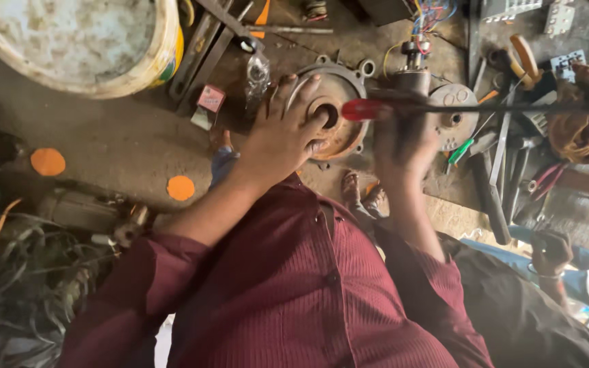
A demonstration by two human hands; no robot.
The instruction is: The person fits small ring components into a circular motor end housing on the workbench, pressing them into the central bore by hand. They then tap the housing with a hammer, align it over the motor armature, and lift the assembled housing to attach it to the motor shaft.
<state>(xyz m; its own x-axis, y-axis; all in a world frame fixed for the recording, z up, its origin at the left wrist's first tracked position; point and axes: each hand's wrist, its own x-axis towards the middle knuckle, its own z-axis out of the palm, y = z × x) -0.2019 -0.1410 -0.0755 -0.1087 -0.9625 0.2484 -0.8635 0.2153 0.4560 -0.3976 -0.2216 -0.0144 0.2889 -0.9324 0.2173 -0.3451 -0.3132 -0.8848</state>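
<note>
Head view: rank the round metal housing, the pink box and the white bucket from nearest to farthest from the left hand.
From the left hand:
1. Round metal housing, under the fingers, touching.
2. Pink box, to its left on the floor.
3. White bucket, far upper left.

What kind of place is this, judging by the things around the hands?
Probably a small motor repair workshop, with work done on the floor. The left hand rests on a round metal motor end cover, the right hand holds a red-handled screwdriver, and loose hand tools lie beside.

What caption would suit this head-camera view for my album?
Left hand steadies a round metal motor cover; right hand grips a red-handled screwdriver.
</note>
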